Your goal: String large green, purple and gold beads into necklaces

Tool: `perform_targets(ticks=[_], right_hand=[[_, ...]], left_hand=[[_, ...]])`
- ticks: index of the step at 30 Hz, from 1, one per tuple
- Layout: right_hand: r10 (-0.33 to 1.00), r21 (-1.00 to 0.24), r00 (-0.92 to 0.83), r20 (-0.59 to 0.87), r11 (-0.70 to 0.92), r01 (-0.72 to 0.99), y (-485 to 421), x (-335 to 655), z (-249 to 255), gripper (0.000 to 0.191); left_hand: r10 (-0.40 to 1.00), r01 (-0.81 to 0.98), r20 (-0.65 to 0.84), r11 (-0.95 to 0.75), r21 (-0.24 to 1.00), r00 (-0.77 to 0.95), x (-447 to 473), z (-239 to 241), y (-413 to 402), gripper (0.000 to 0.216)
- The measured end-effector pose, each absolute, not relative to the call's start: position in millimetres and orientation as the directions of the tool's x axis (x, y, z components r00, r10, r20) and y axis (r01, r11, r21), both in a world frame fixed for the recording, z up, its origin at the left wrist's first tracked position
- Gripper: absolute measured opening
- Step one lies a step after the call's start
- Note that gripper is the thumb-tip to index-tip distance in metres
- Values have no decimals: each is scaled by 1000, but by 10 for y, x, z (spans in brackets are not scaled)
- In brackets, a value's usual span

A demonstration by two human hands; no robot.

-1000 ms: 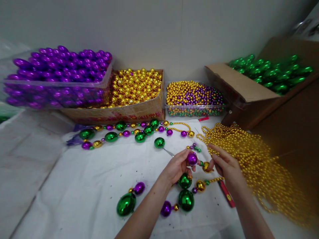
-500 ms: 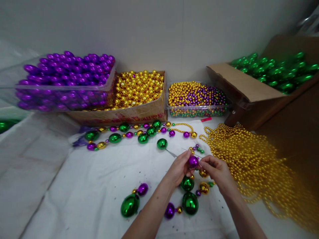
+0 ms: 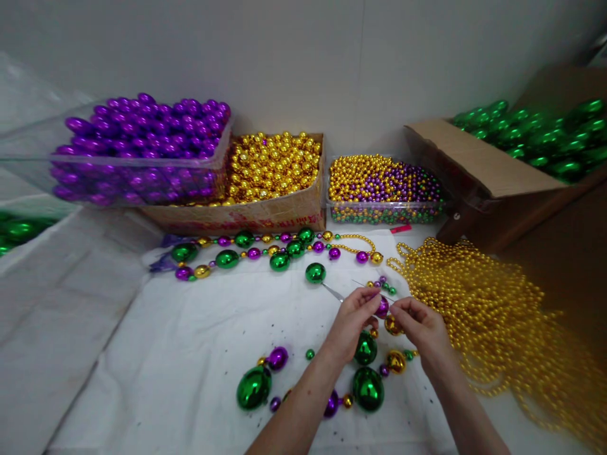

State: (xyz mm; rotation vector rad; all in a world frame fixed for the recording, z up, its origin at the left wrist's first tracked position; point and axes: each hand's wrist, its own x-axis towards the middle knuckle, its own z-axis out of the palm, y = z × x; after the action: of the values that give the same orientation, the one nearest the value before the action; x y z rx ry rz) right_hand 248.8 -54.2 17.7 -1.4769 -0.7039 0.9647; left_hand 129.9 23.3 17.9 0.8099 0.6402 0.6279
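My left hand (image 3: 358,319) pinches a shiny purple bead (image 3: 382,307) between thumb and fingers. Close beside it, the fingertips of my right hand (image 3: 424,325) are pressed together on a thin needle (image 3: 363,284), which slants across behind the left fingers. Just below both hands a strand of large green beads (image 3: 368,388) and gold beads (image 3: 396,362) lies on the white cloth. A pointed metal blade (image 3: 332,292) pokes out by my left hand, the rest of it hidden. Small loose beads (image 3: 385,286) lie beyond my fingertips.
A finished-looking bead garland (image 3: 227,258) stretches along the back of the cloth. Behind it stand a clear bin of purple beads (image 3: 137,163), a carton of gold beads (image 3: 246,217) and a tub of small mixed beads (image 3: 386,205). Gold bead chains (image 3: 493,316) are heaped at right beside a carton (image 3: 488,164).
The whole view has shifted a little to the right. My left fingers now cover more of the purple bead. A small green bead and a small purple one show beside my left forearm.
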Motion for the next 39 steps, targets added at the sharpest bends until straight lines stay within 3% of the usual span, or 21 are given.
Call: perform_targets(ticks=[6,17,22,27,30,33,36,39], right_hand=[[879,-988,452,-152,-142,-56,-576,2501,286,30],[841,-964,537,-64,-191,184,-526,2492,170,21],[829,-967,553,-83,-202,158,-545,2533,180,25],[755,-990,651,-75,-135,42,-666,2745,370,27],[658,-998,752,-38,16,-65,-771,2933,565,26],[595,-987,800,82,160,-18,-869,3086,763,21],[564,-979,810,162,196,59,-945,3161,893,20],[553,-978,817,165,199,63,-980,3152,960,23]], left_hand=[[663,-333,-301,654,680,685,1277,86,311,33],[348,-121,-318,819,561,882,1195,-34,398,60],[366,-183,-186,767,615,912,1109,16,401,47],[399,-134,-236,707,694,886,1086,90,479,37],[421,-64,-269,627,776,866,1132,71,511,41],[486,46,-314,486,873,816,1206,17,467,41],[587,169,-247,186,968,771,1259,-42,337,63],[574,241,-86,-201,949,814,1246,-68,155,79]])
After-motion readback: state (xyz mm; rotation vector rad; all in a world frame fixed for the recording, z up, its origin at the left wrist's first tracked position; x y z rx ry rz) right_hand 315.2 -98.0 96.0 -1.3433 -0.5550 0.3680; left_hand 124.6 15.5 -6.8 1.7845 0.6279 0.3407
